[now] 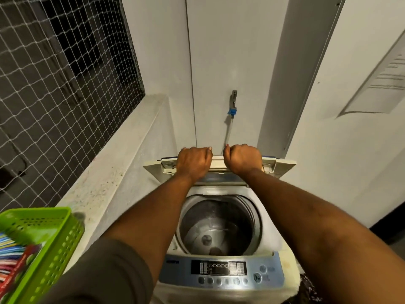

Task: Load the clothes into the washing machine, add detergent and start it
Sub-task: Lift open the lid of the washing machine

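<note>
A white top-loading washing machine [278, 242] stands below me, its folding lid [218, 162] raised and folded back against the wall. My left hand [192, 161] and my right hand [242, 159] both grip the lid's top edge, fingers curled over it. The steel drum [219, 227] is open to view and holds no clothes. The blue-grey control panel [221, 273] runs along the near edge. At the lower left a green plastic basket [52, 244] holds striped, colourful clothes [13, 260].
A concrete ledge [105, 183] runs along the left under a window covered with white netting [61, 84]. A tap with a blue fitting and hose [232, 110] hangs on the wall behind the machine. A white wall closes the right side.
</note>
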